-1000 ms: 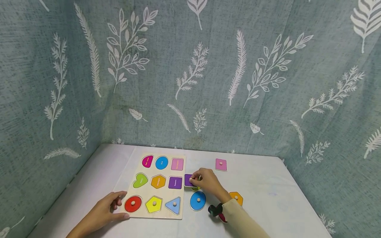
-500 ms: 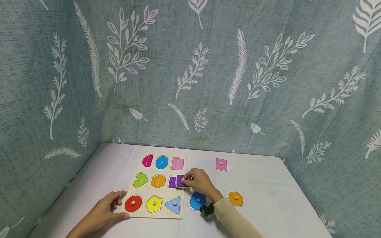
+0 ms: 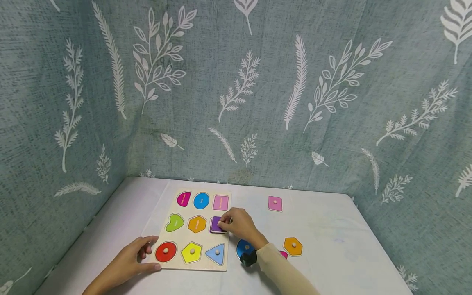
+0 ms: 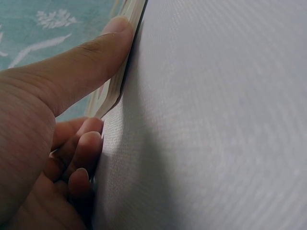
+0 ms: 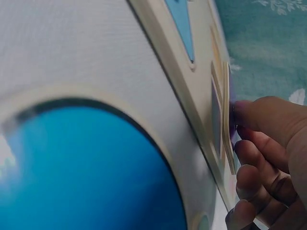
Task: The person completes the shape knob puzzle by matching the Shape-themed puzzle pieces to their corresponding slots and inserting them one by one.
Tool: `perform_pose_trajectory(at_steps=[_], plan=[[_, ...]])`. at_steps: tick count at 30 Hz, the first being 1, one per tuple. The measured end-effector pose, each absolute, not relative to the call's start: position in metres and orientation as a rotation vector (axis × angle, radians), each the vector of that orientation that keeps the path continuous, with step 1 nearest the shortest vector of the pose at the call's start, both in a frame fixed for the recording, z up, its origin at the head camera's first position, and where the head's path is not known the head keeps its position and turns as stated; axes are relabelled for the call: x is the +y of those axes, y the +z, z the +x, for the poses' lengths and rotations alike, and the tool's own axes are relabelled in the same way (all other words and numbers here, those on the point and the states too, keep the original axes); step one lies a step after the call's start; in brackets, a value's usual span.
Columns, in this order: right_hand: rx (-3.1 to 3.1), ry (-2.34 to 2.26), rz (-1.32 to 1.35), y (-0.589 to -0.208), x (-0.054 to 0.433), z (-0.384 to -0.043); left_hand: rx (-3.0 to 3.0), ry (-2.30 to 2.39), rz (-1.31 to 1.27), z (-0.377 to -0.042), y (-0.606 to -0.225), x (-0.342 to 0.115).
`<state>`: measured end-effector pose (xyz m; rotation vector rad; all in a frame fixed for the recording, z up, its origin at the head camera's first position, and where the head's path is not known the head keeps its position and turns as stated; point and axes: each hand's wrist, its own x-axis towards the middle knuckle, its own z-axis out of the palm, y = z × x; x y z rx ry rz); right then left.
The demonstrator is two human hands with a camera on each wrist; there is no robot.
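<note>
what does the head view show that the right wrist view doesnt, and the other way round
Only the head view: left hand, red circle piece, yellow pentagon piece and loose orange hexagon piece.

Only the right wrist view: lower fingertips of the right hand, seen from the palm side.

Both: the right hand, purple square piece, puzzle board, light blue triangle piece and blue oval piece.

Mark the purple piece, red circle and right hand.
Purple piece (image 3: 215, 224), head view: face, beside its knob.
Red circle (image 3: 166, 251), head view: its central knob.
Right hand (image 3: 240, 224), head view: back of the hand.
</note>
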<state>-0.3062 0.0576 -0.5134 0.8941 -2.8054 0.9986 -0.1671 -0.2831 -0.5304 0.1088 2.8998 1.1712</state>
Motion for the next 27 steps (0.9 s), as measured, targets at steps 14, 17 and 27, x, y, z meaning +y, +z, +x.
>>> perform_pose_trajectory(at_steps=[14, 17, 27], plan=[[-2.831, 0.959, 0.898, -0.5210, 0.0491, -0.3089, 2.895, 1.167, 0.069, -0.1665, -0.5275, -0.2810], [-2.831, 0.946, 0.907, -0.5208, 0.0489, -0.3093, 2.894, 1.164, 0.062, -0.1670, -0.5270, -0.2806], [-2.855, 0.945, 0.916, -0.5178, 0.0512, -0.3084, 2.891, 1.179, 0.077, -0.1673, -0.5288, -0.2816]])
